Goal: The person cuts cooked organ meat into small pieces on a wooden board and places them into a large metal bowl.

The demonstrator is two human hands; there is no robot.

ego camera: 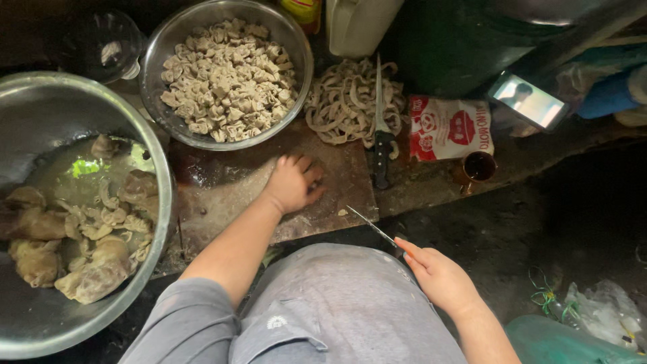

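My left hand [294,182] rests on the wet brown cutting board [222,189], fingers curled over a small dark piece I cannot make out. My right hand [438,275] holds a thin knife [372,226] by the handle, its blade pointing up-left toward the board's right edge. A pile of pale long tripe strips [344,101] lies behind the board. A steel bowl [165,47] holds several cut pale pieces [229,77]. At the left a large steel basin [40,114] has whole offal pieces [87,269] in murky liquid.
A second knife [381,135] lies across the strips. A red and white packet [448,127], a small cup of dark liquid [480,166], a lit phone [529,101] and a white jug [360,23] stand behind. Plastic bags [600,310] lie on the dark floor at right.
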